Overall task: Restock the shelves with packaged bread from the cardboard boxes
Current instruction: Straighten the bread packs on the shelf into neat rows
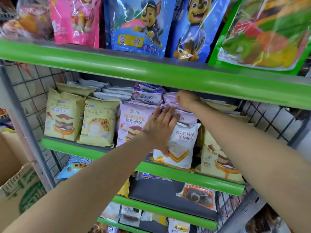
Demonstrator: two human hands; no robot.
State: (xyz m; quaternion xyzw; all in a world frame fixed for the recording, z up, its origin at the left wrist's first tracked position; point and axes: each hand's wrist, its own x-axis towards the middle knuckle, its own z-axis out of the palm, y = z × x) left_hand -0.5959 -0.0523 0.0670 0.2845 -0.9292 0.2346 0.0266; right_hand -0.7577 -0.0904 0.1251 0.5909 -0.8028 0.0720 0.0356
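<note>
Both hands (161, 125) on purple bread packs (178, 111), green shelf (185, 170)

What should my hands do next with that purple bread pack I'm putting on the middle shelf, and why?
Probably slide the purple pack further back. Your right hand pinches its top edge while your left hand lies flat against the white pineapple toast pack below, and the purple pack appears to jut forward over it rather than sitting settled.
</note>
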